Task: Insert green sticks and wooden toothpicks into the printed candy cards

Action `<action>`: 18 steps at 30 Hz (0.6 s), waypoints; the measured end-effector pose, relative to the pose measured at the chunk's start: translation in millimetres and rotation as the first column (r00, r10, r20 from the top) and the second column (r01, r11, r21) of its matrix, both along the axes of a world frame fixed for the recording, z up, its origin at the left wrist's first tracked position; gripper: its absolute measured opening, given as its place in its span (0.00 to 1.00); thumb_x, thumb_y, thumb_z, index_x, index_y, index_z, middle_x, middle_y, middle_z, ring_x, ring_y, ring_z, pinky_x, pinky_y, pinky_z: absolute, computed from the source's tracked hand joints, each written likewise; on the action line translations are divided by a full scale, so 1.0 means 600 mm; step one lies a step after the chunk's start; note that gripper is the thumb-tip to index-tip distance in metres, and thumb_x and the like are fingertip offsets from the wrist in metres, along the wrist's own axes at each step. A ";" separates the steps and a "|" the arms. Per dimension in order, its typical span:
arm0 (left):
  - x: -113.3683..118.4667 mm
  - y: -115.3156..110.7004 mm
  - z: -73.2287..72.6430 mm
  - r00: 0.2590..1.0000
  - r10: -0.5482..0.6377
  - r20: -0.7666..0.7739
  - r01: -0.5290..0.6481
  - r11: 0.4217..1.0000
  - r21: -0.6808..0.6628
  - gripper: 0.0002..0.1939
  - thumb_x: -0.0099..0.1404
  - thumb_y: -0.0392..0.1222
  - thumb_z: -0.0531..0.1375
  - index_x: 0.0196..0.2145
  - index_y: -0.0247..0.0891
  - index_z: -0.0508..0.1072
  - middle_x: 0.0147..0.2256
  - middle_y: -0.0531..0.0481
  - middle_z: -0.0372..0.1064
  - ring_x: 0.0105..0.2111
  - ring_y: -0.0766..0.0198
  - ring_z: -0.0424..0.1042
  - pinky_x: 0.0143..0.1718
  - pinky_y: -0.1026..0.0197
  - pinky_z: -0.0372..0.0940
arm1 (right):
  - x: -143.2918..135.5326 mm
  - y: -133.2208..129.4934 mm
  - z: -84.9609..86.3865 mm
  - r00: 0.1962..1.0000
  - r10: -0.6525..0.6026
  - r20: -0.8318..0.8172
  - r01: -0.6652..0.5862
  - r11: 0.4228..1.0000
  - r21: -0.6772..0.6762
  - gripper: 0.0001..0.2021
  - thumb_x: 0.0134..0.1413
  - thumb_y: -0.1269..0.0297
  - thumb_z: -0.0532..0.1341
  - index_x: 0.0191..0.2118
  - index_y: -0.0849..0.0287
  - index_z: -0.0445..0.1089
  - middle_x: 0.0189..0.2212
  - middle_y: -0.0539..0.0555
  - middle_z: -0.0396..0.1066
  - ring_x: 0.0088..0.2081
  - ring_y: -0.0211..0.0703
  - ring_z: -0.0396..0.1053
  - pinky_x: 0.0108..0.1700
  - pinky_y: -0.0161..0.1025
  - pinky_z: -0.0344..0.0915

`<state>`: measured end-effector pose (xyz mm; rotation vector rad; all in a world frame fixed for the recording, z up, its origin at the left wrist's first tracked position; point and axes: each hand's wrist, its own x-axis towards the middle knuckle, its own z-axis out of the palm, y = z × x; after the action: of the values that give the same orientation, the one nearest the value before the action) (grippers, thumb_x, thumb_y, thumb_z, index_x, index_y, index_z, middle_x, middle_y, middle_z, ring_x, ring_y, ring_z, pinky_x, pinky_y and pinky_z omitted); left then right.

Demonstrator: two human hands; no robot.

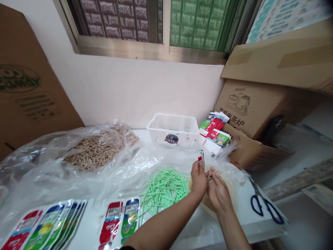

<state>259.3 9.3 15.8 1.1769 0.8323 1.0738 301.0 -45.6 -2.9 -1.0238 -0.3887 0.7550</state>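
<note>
A person's two bare hands meet above a white desk (243, 217), partly covered by clear plastic sheeting. The left hand (198, 177) has its grip closed around a small, thin, upright printed piece with red and white on it (200, 159); its top sticks up above the fingers, and the rest is hidden. The right hand (218, 191), palm turned up and fingers curled, grasps a few thin tan sticks (215, 176), just beside the left hand. Beneath both hands is a round, shallow, pale yellowish bowl (234, 191), largely covered by them.

Just left of the bowl lies a loose heap of thin light-green sticks (163, 191). Nearer the person are two flat bottle-shaped packages, one red reading "Cola" (111, 222) and one green and blue (130, 217), side by side. An overlapping fan of similar red, green and blue packages (43, 227) fills the lower left corner. Behind, a large clear plastic bag holds many tan sticks (95, 152). At the wall stands a white rectangular plastic basket (156, 133), with a pile of red and green printed cartons (214, 133) to its right. Scissors with dark blue handles (273, 212) lie at the desk's right edge.
</note>
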 end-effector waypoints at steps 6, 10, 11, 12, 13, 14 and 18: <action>0.007 -0.012 -0.002 0.999 -0.008 0.051 0.012 0.997 -0.070 0.18 0.65 0.52 0.49 0.39 0.36 0.69 0.30 0.49 0.69 0.32 0.63 0.68 0.32 0.64 0.63 | -0.041 0.005 0.005 0.997 -0.055 -0.051 0.055 0.998 -0.018 0.18 0.45 0.51 0.62 0.40 0.58 0.68 0.37 0.53 0.73 0.43 0.45 0.70 0.48 0.43 0.64; -0.001 -0.005 0.007 0.999 -0.014 -0.037 0.016 0.999 0.050 0.18 0.67 0.50 0.46 0.39 0.36 0.68 0.32 0.48 0.69 0.32 0.64 0.68 0.33 0.63 0.63 | 0.001 -0.011 -0.006 0.926 -0.019 0.378 0.117 0.965 -0.237 0.21 0.49 0.45 0.57 0.38 0.59 0.68 0.37 0.57 0.73 0.44 0.49 0.68 0.50 0.47 0.62; -0.003 -0.002 0.008 0.998 -0.005 -0.070 0.013 0.994 0.110 0.17 0.67 0.49 0.45 0.39 0.36 0.68 0.34 0.47 0.69 0.34 0.63 0.68 0.36 0.62 0.63 | 0.013 -0.016 -0.008 0.903 -0.007 0.430 0.135 0.954 -0.268 0.20 0.48 0.46 0.57 0.37 0.59 0.68 0.37 0.57 0.72 0.45 0.49 0.68 0.51 0.49 0.60; -0.004 0.001 0.008 0.995 0.007 -0.100 0.010 0.986 0.165 0.17 0.67 0.48 0.45 0.38 0.37 0.69 0.35 0.47 0.69 0.36 0.62 0.67 0.38 0.61 0.63 | 0.023 -0.021 -0.008 0.888 0.002 0.459 0.147 0.946 -0.288 0.19 0.48 0.46 0.58 0.36 0.58 0.68 0.37 0.57 0.72 0.46 0.50 0.67 0.53 0.49 0.57; -0.005 0.005 0.008 0.992 0.017 -0.124 0.009 0.978 0.206 0.16 0.67 0.47 0.45 0.37 0.37 0.69 0.36 0.46 0.69 0.38 0.61 0.67 0.41 0.59 0.62 | 0.031 -0.026 -0.007 0.868 0.023 0.496 0.152 0.939 -0.309 0.18 0.48 0.47 0.58 0.36 0.58 0.68 0.38 0.57 0.72 0.46 0.51 0.66 0.54 0.50 0.56; -0.005 0.008 0.006 0.990 0.025 -0.140 0.008 0.973 0.231 0.15 0.67 0.46 0.46 0.37 0.37 0.69 0.36 0.46 0.69 0.39 0.60 0.66 0.43 0.58 0.61 | 0.038 -0.030 -0.005 0.840 0.053 0.540 0.154 0.931 -0.330 0.18 0.49 0.47 0.57 0.36 0.57 0.68 0.38 0.58 0.73 0.46 0.51 0.66 0.55 0.50 0.55; -0.003 0.013 -0.004 0.988 0.018 -0.155 0.020 0.970 0.243 0.15 0.67 0.44 0.46 0.36 0.38 0.70 0.36 0.47 0.70 0.39 0.59 0.66 0.45 0.57 0.59 | 0.051 -0.042 0.001 0.595 0.198 0.779 0.230 0.887 -0.401 0.18 0.55 0.50 0.50 0.40 0.57 0.68 0.43 0.60 0.72 0.48 0.51 0.66 0.55 0.50 0.55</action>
<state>257.2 17.0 13.2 1.4841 0.8365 1.1161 331.8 -70.7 -2.5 -1.8368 -1.0261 0.3001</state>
